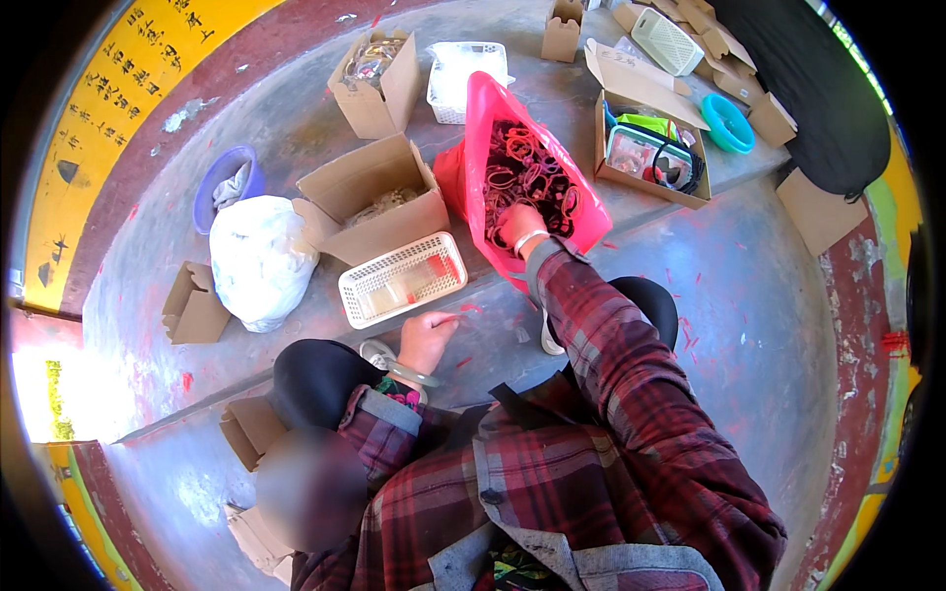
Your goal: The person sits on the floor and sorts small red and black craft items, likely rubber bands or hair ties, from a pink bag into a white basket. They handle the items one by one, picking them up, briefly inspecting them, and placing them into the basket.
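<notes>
A bright pink plastic bag (581,187) stands open in front of me, filled with dark red and pink looped bands (537,169). My right hand (517,225) is inside its mouth, fingers curled down among the loops; the fingertips are hidden, so what they grip does not show. Over the floor near my left knee, my left hand (424,342) is closed with thumb and forefinger together. Anything in that pinch is too small to make out. Just beyond it lies a cream perforated plastic basket (402,281) with a little red material at one end.
Behind the basket stands an open cardboard box (379,192), with a stuffed white plastic bag (261,261) and a purple basin (225,187) to its left. Farther right are a box of mixed items (650,153) and a turquoise basin (727,123). Red scraps dot the concrete floor (749,295).
</notes>
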`<state>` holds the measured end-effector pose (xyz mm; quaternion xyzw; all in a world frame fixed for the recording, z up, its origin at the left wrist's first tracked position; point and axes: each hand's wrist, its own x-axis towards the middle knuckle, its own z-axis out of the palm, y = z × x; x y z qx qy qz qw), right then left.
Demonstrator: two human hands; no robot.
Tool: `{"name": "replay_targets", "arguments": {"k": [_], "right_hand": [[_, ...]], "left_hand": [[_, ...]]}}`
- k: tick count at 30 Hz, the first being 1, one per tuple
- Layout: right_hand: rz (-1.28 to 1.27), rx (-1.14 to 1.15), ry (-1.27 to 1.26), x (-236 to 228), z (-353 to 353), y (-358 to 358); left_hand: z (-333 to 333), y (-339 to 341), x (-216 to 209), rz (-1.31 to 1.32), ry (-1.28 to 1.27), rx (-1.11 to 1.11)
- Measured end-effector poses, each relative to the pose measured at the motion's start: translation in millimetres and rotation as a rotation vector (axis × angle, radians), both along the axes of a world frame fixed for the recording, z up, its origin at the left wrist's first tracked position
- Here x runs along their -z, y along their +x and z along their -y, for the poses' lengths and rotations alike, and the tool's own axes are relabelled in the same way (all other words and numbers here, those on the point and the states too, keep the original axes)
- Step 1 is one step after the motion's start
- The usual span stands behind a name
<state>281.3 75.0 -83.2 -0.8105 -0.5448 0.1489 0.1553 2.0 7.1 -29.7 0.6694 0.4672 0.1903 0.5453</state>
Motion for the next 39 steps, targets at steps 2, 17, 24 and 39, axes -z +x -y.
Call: {"name": "replay_targets", "arguments": {"k": [2, 17, 24, 39], "right_hand": [[-0.541, 0.076, -0.101, -7, -1, 14], [-1.645, 0.358, 0.157, -62, 25, 4], [-1.256, 0.367, 0.173, -59, 25, -4], [-2.114, -0.117, 0.561, -119, 25, -12]], "left_hand": [[0, 3, -3, -0.01, -0.022, 0.031], [0, -3, -6, 0.009, -0.01, 0.033], [2, -3, -4, 0.028, -0.015, 0.013], [0, -6, -3, 0.032, 0.012, 0.026]]}}
